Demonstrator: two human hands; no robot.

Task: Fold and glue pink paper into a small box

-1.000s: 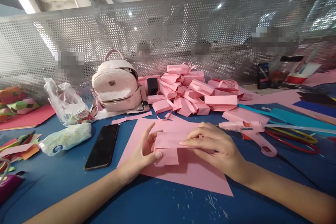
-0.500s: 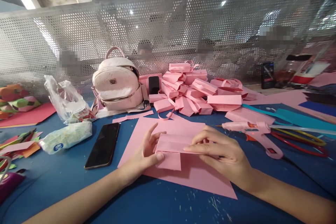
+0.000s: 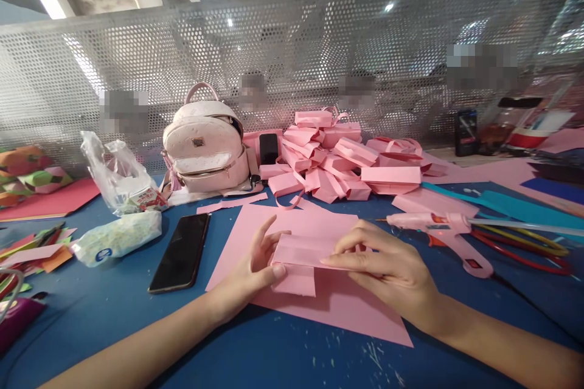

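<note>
A folded piece of pink paper (image 3: 298,250), with a flap hanging down on its near side, is held between both hands over a larger pink sheet (image 3: 365,315). My left hand (image 3: 260,267) grips its left end, the thumb at the near corner and some fingers hidden behind it. My right hand (image 3: 387,267) pinches the right end between thumb and fingers. Just beyond the right hand lies a pink hot glue gun (image 3: 449,223), its nozzle pointing left. Behind the sheet rises a pile of folded pink paper boxes (image 3: 319,161), some with paper strips.
A black phone (image 3: 180,252) lies left of the sheet, beside a tissue pack (image 3: 119,237) and a plastic bag (image 3: 116,173). The pale pink backpack (image 3: 205,146) stands against a perforated metal screen (image 3: 292,42). Teal paper (image 3: 524,203) and coloured cords (image 3: 520,243) are at right.
Almost nothing differs. Both hands keep the same hold on the folded pink paper, and the view has shifted very slightly.
</note>
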